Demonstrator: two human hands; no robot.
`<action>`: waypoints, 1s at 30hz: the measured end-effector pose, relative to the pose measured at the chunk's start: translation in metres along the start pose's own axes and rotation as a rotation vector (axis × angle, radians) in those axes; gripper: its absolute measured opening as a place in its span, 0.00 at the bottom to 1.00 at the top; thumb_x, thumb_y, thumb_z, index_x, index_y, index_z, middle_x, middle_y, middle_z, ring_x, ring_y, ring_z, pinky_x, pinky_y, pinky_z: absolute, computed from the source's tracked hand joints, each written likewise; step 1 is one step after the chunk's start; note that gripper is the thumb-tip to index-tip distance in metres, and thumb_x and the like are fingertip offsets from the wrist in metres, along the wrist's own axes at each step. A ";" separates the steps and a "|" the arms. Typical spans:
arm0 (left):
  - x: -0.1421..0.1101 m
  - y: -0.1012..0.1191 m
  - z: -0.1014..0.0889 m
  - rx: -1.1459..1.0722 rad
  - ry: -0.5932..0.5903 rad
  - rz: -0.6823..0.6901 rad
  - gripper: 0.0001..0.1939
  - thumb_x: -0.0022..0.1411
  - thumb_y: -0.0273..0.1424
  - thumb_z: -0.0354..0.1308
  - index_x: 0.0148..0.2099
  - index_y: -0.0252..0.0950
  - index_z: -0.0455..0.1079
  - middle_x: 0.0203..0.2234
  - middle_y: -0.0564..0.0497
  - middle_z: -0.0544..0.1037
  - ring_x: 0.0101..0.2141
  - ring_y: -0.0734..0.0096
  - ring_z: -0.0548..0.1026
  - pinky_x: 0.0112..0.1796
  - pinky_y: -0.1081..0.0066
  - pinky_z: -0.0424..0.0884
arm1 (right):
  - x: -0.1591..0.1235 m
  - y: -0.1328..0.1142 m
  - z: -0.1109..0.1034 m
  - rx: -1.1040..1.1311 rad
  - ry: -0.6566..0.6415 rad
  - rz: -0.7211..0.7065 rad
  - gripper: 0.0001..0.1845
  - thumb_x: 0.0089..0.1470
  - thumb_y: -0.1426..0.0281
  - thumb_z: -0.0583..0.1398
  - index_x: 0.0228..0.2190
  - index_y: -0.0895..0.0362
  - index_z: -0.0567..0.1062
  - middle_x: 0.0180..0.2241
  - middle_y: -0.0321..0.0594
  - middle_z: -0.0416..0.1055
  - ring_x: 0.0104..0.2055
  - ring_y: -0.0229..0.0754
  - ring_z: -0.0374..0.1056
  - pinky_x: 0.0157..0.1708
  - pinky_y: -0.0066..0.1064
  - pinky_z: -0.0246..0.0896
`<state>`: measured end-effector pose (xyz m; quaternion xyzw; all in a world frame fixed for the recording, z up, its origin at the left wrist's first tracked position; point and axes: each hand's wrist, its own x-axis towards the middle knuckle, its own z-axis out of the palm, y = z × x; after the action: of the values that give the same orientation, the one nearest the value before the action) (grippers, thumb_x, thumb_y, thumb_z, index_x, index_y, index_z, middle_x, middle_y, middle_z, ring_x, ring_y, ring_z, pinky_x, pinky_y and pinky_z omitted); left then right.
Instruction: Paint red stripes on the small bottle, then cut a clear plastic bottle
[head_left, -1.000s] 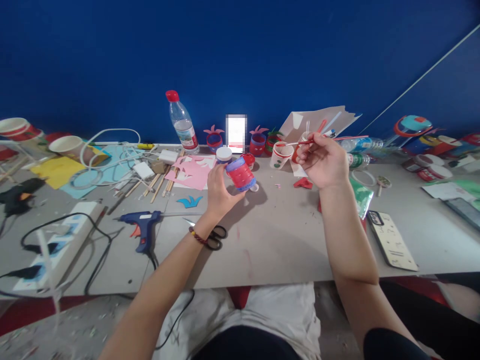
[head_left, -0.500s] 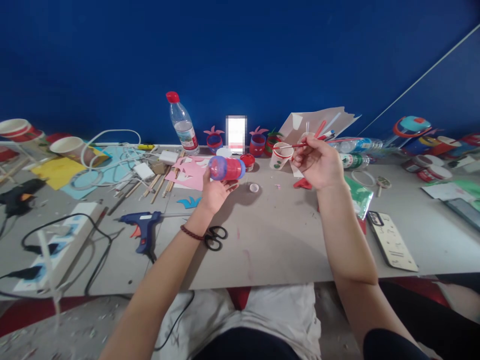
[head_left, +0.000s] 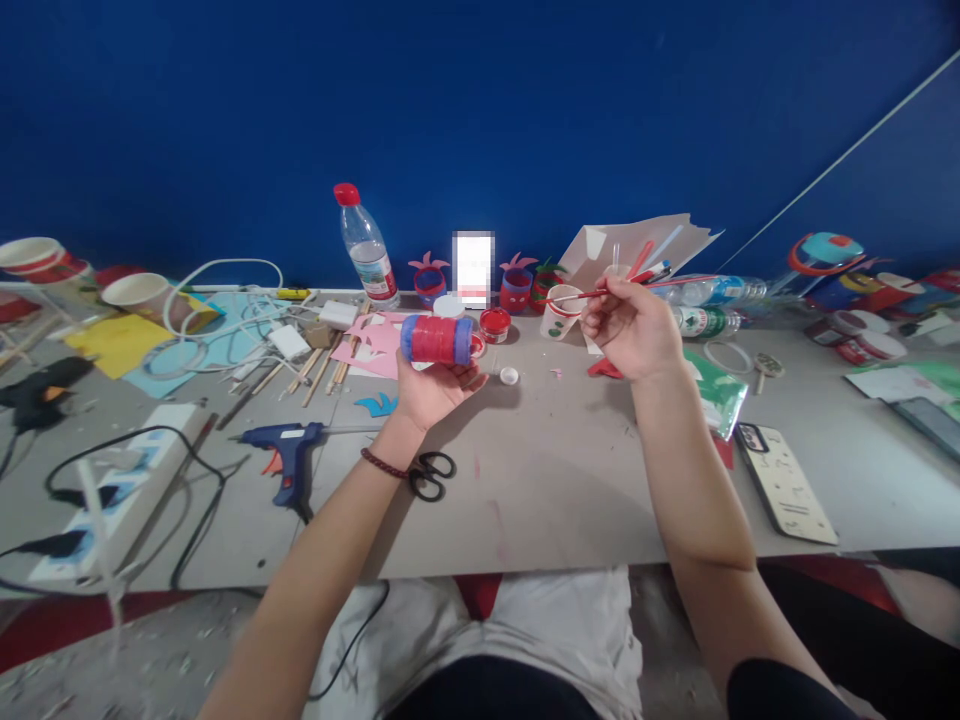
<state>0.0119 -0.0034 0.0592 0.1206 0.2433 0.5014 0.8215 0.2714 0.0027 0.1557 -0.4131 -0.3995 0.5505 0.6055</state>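
Observation:
A cylinder (head_left: 437, 340), painted red with blue-purple ends, lies on its side in my left hand (head_left: 435, 390). My fingers curl under it and the thumb rests at its left end. Pinched in my right hand (head_left: 634, 325) is a thin red paintbrush (head_left: 581, 296), its tip pointing left, over the rim of a paper cup (head_left: 559, 315). An opened pot of red paint (head_left: 495, 323) stands beyond the cylinder. A small white cap (head_left: 509, 376) lies on the table (head_left: 540, 480) to the right of my left hand.
Black scissors (head_left: 431, 476) and a blue glue gun (head_left: 285, 455) lie near my left forearm. A power strip (head_left: 127, 490) with cables is at left. A tall bottle (head_left: 366, 250) stands at the back. A phone (head_left: 784, 482) lies right of my right forearm.
My left hand has turned the cylinder and shifted it slightly left, so more of its red side shows. My right hand with the paintbrush has moved only slightly left.

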 end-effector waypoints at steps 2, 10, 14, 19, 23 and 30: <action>-0.001 0.001 0.000 -0.001 -0.018 -0.024 0.44 0.55 0.64 0.42 0.46 0.28 0.73 0.29 0.40 0.79 0.32 0.60 0.78 0.42 0.56 0.77 | -0.001 0.000 0.001 0.010 0.001 0.011 0.12 0.40 0.62 0.69 0.25 0.53 0.73 0.23 0.33 0.72 0.22 0.33 0.63 0.19 0.28 0.60; 0.002 0.001 -0.001 -0.010 -0.015 -0.022 0.39 0.54 0.59 0.45 0.47 0.30 0.73 0.30 0.40 0.80 0.34 0.56 0.79 0.42 0.56 0.77 | -0.001 0.001 0.003 0.008 -0.030 0.011 0.12 0.41 0.62 0.70 0.25 0.54 0.75 0.22 0.33 0.70 0.22 0.33 0.63 0.19 0.26 0.60; -0.001 0.000 0.001 0.018 -0.043 0.000 0.36 0.52 0.55 0.49 0.48 0.29 0.73 0.36 0.36 0.82 0.39 0.54 0.81 0.45 0.57 0.77 | -0.005 0.005 0.007 -0.097 -0.057 -0.074 0.14 0.46 0.56 0.69 0.27 0.52 0.76 0.23 0.33 0.72 0.22 0.34 0.65 0.19 0.27 0.62; -0.005 -0.003 0.003 0.092 -0.113 0.052 0.34 0.50 0.53 0.54 0.48 0.31 0.73 0.43 0.36 0.81 0.46 0.54 0.79 0.51 0.58 0.74 | -0.025 0.009 0.024 -0.284 -0.165 -0.255 0.15 0.54 0.53 0.65 0.34 0.52 0.80 0.31 0.39 0.78 0.27 0.37 0.71 0.23 0.30 0.68; -0.006 -0.006 0.004 0.166 -0.114 0.098 0.32 0.48 0.53 0.57 0.48 0.35 0.72 0.42 0.40 0.82 0.50 0.52 0.78 0.52 0.55 0.71 | -0.041 0.008 0.036 -0.438 -0.235 -0.363 0.15 0.58 0.54 0.62 0.38 0.50 0.81 0.37 0.40 0.80 0.33 0.39 0.74 0.28 0.33 0.72; -0.005 -0.008 0.005 0.281 -0.117 0.125 0.32 0.45 0.53 0.63 0.47 0.35 0.73 0.45 0.41 0.80 0.53 0.51 0.75 0.54 0.55 0.68 | -0.043 0.010 0.039 -0.499 -0.259 -0.407 0.12 0.60 0.59 0.62 0.41 0.52 0.81 0.41 0.41 0.79 0.35 0.39 0.74 0.30 0.31 0.73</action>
<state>0.0187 -0.0114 0.0612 0.2782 0.2549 0.5047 0.7765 0.2285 -0.0375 0.1584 -0.3871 -0.6696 0.3517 0.5273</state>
